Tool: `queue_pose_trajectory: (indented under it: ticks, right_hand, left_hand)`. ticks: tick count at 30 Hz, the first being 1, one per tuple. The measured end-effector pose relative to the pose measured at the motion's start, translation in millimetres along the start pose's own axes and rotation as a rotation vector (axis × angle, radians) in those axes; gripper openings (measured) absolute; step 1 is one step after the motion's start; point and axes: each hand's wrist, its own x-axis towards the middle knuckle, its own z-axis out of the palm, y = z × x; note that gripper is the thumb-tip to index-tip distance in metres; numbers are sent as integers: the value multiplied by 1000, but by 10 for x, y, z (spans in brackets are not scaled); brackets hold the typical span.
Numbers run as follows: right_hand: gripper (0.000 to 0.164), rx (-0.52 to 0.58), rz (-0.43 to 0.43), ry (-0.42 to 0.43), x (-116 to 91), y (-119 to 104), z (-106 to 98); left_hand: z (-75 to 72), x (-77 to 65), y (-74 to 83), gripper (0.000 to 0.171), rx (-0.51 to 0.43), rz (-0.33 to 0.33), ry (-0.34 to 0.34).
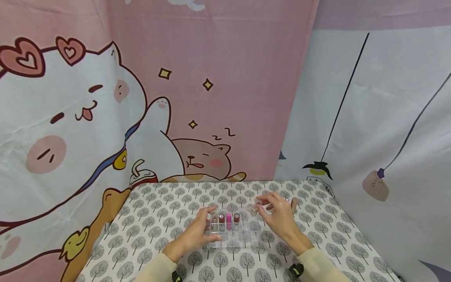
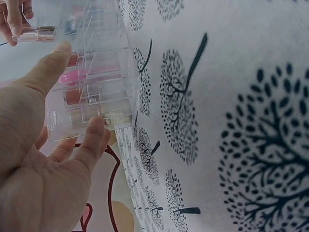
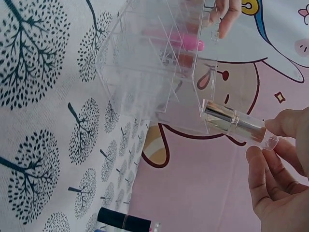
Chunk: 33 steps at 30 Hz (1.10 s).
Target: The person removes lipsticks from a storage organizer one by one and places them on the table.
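A clear plastic lipstick organizer with several compartments stands on the tree-print cloth. My left hand grips its left end, thumb at the front and fingers around the side. In its back row stand a bright pink lipstick, two dark red ones beside it, and a paler tube at the left end. My right hand pinches a shiny gold-and-clear lipstick tube by its clear end. The tube's metallic end is tilted toward the organizer's back right corner, overlapping the rim in the right wrist view.
Behind the right hand, a tan item lies on the cloth. A black lipstick tube shows at the bottom of the right wrist view. A pink cartoon curtain hangs behind the table.
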Motion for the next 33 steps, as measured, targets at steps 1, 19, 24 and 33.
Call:
queue_pose_trajectory:
  ticks: [1, 19, 24, 33]
  right_hand:
    - [30, 0, 10, 0, -1, 4, -6]
    - [31, 30, 17, 35, 2, 154, -200]
    - [29, 31, 25, 35, -15, 242, -251]
    - [31, -10, 64, 31, -49, 387, -344]
  left_hand:
    - [-1, -4, 1, 112, 0, -1, -1]
    - [5, -14, 2, 113, -9, -7, 5]
    - [1, -9, 0, 113, -17, 3, 2]
    - [3, -18, -5, 112, -14, 2, 1]
